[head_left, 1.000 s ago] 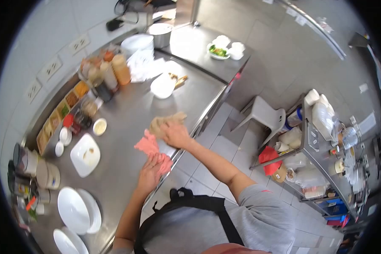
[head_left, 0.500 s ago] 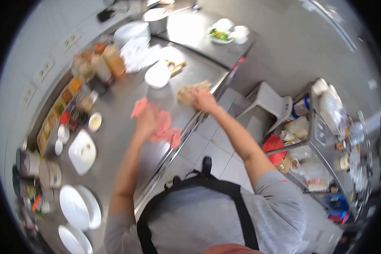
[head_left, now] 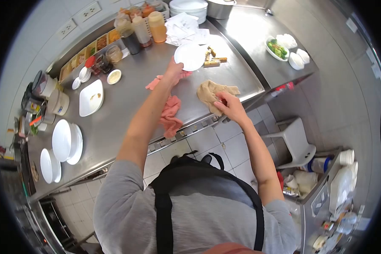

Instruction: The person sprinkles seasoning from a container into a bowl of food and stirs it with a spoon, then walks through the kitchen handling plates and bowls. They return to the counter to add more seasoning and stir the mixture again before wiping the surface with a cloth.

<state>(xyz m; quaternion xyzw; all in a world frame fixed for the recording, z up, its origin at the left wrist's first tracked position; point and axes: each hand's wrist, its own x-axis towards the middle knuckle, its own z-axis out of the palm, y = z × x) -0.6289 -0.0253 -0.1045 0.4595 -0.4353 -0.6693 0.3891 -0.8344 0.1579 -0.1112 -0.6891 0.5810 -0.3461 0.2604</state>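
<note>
My left hand (head_left: 174,72) grips the near edge of a small round white plate (head_left: 189,56), thumb on top. Under and beside that wrist lies pink cloth (head_left: 153,83); a crumpled pink cloth (head_left: 171,117) rests closer to the counter's front edge, partly behind my forearm. My right hand (head_left: 231,108) is at the near side of a rumpled beige cloth (head_left: 208,94), its fingers loosely curled, with a gap between thumb and forefinger. Whether the fingertips touch the cloth is hard to tell. Several brown-and-gold pieces (head_left: 215,61) lie right of the plate.
White papers (head_left: 183,28) and stacked plates (head_left: 189,6) stand behind. Sauce bottles (head_left: 157,27) line the back left. A square white dish (head_left: 91,98) and white bowls (head_left: 65,140) sit at left. A dish of greens (head_left: 277,48) is at right, above a grey stool (head_left: 295,142).
My left hand has left the pink cloth and moved forward to take hold of the white plate. My right hand has loosened from the beige cloth. The view has shifted.
</note>
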